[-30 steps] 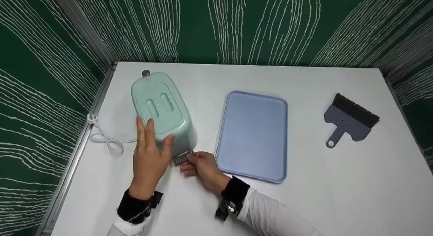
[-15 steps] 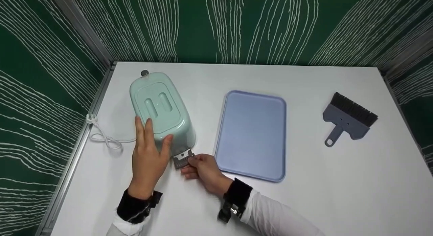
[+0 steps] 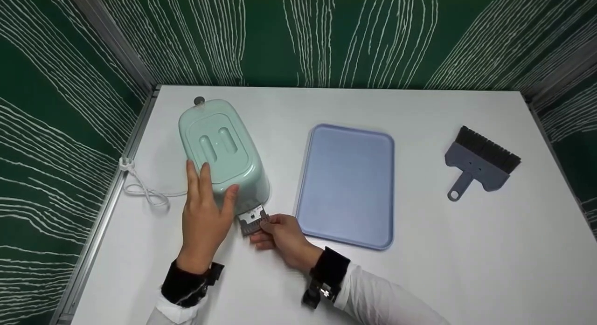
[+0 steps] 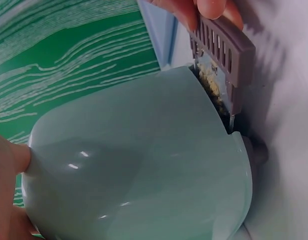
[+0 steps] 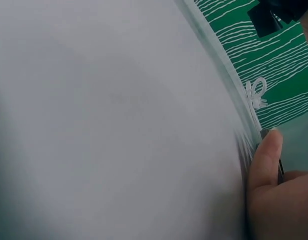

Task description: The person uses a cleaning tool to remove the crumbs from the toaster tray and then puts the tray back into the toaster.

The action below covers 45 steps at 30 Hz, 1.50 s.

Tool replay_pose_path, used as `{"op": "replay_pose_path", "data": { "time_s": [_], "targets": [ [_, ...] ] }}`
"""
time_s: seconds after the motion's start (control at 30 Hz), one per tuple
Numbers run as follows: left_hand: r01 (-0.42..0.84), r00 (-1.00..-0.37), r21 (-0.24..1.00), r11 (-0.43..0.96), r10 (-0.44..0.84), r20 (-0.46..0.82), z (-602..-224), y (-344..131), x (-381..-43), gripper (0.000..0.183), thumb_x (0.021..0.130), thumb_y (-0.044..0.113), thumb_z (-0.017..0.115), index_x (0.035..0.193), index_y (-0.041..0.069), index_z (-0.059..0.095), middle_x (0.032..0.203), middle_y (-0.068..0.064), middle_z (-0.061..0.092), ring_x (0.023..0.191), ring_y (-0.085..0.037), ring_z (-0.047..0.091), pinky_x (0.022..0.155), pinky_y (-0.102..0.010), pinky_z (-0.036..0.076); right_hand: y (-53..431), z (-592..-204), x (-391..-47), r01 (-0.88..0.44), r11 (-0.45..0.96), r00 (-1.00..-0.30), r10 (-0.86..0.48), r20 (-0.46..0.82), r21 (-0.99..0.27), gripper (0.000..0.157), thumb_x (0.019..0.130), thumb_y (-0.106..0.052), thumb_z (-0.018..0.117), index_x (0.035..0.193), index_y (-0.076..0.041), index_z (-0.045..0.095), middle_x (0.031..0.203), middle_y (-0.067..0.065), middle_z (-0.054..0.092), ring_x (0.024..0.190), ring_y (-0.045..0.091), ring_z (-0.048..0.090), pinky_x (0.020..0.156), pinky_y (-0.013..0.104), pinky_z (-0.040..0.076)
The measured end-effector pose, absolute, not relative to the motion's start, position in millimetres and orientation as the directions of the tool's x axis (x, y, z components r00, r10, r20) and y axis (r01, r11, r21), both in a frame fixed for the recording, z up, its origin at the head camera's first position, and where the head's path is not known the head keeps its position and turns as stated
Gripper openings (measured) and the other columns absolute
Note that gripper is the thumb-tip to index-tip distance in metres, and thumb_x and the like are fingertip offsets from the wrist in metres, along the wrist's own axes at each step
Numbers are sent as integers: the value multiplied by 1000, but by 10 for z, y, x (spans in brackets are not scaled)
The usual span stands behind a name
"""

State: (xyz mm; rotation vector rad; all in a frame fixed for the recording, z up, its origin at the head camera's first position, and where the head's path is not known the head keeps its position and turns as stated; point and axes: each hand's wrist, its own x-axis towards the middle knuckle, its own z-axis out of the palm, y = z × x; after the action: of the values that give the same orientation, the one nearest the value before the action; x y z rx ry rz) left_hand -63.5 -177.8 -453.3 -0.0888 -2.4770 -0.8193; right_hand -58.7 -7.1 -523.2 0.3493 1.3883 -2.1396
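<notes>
A mint-green toaster (image 3: 219, 152) with a lid over its top stands at the left of the table. My left hand (image 3: 204, 222) rests on its near end, fingers extended along the lid and side. Low on that same end, my right hand (image 3: 285, 236) pinches the grey slotted handle of a crumb tray (image 3: 253, 217), which juts partway out of the base. Pale crumbs (image 4: 208, 80) lie on the tray in the left wrist view. In the right wrist view, the thumb (image 5: 266, 160) hides most of the tray.
A blue rectangular tray (image 3: 347, 185) lies flat just right of the toaster. Farther right is a dark grey hand brush (image 3: 480, 162) with black bristles. The toaster's white cord (image 3: 149, 194) is bundled by the table's left edge.
My right hand has drawn the crumb tray farther out of the toaster, toward me, exposing more of its metal part. The left hand stays in place on the toaster.
</notes>
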Motion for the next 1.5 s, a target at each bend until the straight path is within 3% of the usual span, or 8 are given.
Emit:
{"op": "replay_pose_path", "data": {
  "time_s": [0.4, 0.7, 1.07, 1.27, 1.5],
  "targets": [
    [208, -869, 536, 818, -97, 486, -4524, -1776, -637, 75, 100, 32, 73, 153, -10, 40, 164, -37, 22, 130, -60, 51, 84, -68, 56, -9, -5286, -541, 605, -314, -792, -334, -511, -732, 10, 103, 6, 55, 107, 14, 57, 88, 22, 76, 71, 19, 76, 66, 31, 64],
    [186, -883, 556, 810, -111, 457, -4497, -1779, -630, 74, 101, 34, 71, 154, -8, 39, 165, -35, 21, 129, -59, 52, 86, -69, 54, 52, -5265, -476, 597, -304, -793, -360, -491, -742, 7, 103, 5, 55, 96, 3, 54, 84, 20, 75, 73, 21, 77, 67, 31, 64],
    [194, -891, 572, 797, -102, 443, -4470, -1768, -627, 75, 102, 32, 71, 154, -9, 38, 165, -36, 19, 129, -60, 51, 87, -68, 55, 136, -5254, -421, 606, -300, -786, -370, -496, -737, 4, 102, 5, 55, 101, 8, 57, 91, 22, 75, 76, 22, 77, 70, 33, 64],
    [191, -897, 582, 790, -101, 431, -4455, -1771, -625, 75, 102, 32, 71, 155, -9, 37, 166, -37, 17, 131, -59, 50, 90, -67, 54, 175, -5248, -392, 617, -293, -777, -373, -507, -730, 10, 102, 5, 55, 108, 13, 56, 98, 24, 75, 79, 22, 77, 71, 32, 64],
    [177, -902, 590, 788, -110, 418, -4449, -1777, -615, 76, 102, 34, 70, 155, -9, 37, 166, -36, 16, 130, -60, 50, 90, -67, 54, 213, -5229, -348, 613, -284, -778, -379, -502, -737, 7, 102, 4, 57, 104, 10, 58, 97, 22, 75, 79, 21, 77, 71, 31, 64]
  ]
}}
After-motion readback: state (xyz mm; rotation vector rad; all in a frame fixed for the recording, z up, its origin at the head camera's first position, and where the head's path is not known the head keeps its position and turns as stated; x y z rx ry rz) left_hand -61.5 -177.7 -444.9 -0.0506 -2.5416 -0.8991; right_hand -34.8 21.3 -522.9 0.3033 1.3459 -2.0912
